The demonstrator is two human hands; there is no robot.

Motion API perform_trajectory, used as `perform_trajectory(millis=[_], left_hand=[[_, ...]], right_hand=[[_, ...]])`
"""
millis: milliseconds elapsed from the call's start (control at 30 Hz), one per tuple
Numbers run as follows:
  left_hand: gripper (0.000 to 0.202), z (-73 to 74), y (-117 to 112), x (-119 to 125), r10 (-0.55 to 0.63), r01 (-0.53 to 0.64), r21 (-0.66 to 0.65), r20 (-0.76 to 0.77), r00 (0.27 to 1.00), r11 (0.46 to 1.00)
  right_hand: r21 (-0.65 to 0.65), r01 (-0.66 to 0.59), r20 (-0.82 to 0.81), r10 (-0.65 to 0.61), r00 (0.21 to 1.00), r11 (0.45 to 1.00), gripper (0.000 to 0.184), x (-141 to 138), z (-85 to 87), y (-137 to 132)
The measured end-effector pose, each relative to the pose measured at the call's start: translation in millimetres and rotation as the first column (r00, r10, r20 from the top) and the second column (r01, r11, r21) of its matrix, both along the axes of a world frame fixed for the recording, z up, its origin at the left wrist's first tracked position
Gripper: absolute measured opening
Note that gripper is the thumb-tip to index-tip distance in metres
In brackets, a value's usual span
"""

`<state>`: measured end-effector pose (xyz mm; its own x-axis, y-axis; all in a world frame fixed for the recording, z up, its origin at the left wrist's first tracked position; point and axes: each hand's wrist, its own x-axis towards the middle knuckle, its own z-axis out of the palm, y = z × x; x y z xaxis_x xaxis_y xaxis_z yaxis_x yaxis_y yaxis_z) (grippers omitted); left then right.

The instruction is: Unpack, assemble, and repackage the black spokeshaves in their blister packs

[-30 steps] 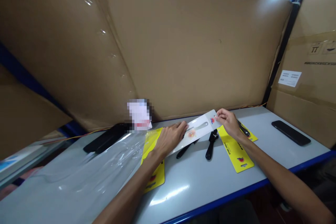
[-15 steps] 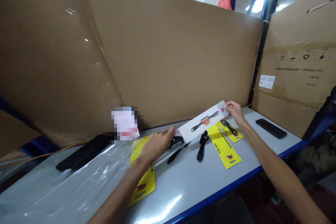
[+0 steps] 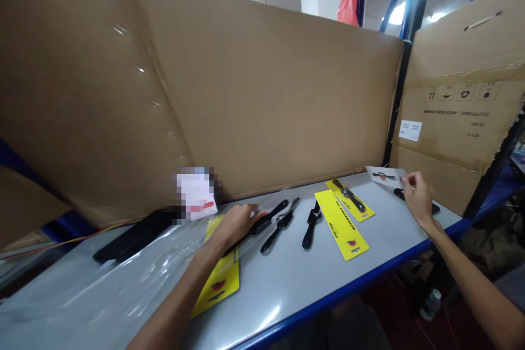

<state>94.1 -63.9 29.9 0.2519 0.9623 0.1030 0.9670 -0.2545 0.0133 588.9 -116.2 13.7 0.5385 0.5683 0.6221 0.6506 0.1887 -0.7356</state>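
R hand [image 3: 418,197] pinches one end of a white flat printed card [image 3: 380,176] btwn thumb & fingertips, partly in front of a black slab-like phone [image 3: 435,208]. L hand [image 3: 238,221] is at a black two-handled metal tool [image 3: 273,215], apparently in clear plastic; fingers bent, can't tell if clamped. Left of L forearm: crinkled clear plastic bag [image 3: 135,279], contents unclear. Under forearm: yellow slotted card [image 3: 229,276]. Btwn hands: two loose black tools [image 3: 312,227], yellow rectangular card [image 3: 340,224], smaller-looking yellow card w/ black tool on it [image 3: 366,212].
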Motion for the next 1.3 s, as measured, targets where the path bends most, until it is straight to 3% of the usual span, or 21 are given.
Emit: perform_trajectory(millis=[67, 133, 167, 233, 567, 733, 933, 1000, 1100, 1200, 1300], left_hand=[[0.052, 1.3, 1, -1, 0.051, -0.051, 0.008, -0.023, 0.998, 0.999], [0.051, 2.7, 0, -2, 0.113, -0.111, 0.029, -0.055, 0.992, 0.993], [0.05, 3.2, -2, -1, 0.142, -0.139, 0.044, -0.071, 0.987, 0.989], [0.048, 3.1, -6, 3, 0.186, -0.179, 0.073, -0.104, 0.977, 0.981], [0.035, 0.8, -32, 57, 0.138, -0.122, 0.091, -0.19, 0.972, 0.988], [0.034, -1.4, -41, 85, 0.051, -0.044, 0.04, -0.193, 0.98, 0.998], [0.037, -8.7, -48, 103, 0.046, -0.045, 0.01, -0.18, 0.983, 0.999], [0.035, -2.3, -46, 101, 0.061, -0.06, 0.015, -0.172, 0.983, 0.998], [0.034, 18.8, -40, 81, 0.129, -0.123, 0.049, -0.16, 0.979, 0.991], [0.035, 41.0, -36, 45, 0.261, -0.25, 0.091, -0.152, 0.953, 0.964], [0.038, 47.6, -40, 6, 0.345, -0.334, 0.097, -0.148, 0.927, 0.938]], right_hand=[[-0.172, -0.008, 0.385, 0.075, 0.92, 0.985, 0.015, -16, -10.8, -12], [-0.361, 0.022, 0.641, 0.231, 0.732, 0.932, 0.02, -33, -20.4, -20], [-0.43, 0.034, 0.684, 0.301, 0.664, 0.902, 0.021, -40, -24.7, -22], [-0.51, 0.048, 0.698, 0.38, 0.606, 0.859, 0.021, -50, -32.3, -25], [-0.547, 0.077, 0.674, 0.385, 0.63, 0.833, 0.025, -54, -44.9, -22], [-0.521, 0.084, 0.699, 0.368, 0.613, 0.85, 0.024, -49, -48.8, -19], [-0.491, 0.094, 0.724, 0.345, 0.598, 0.866, 0.025, -41, -57.6, -10], [-0.488, 0.094, 0.726, 0.344, 0.596, 0.868, 0.024, -41, -58.2, -10], [-0.497, 0.091, 0.715, 0.348, 0.606, 0.863, 0.025, -43, -55.5, -13], [-0.515, 0.081, 0.699, 0.363, 0.617, 0.854, 0.025, -48, -49.7, -18], [-0.541, 0.073, 0.678, 0.383, 0.627, 0.838, 0.023, -55, -44.3, -23]])
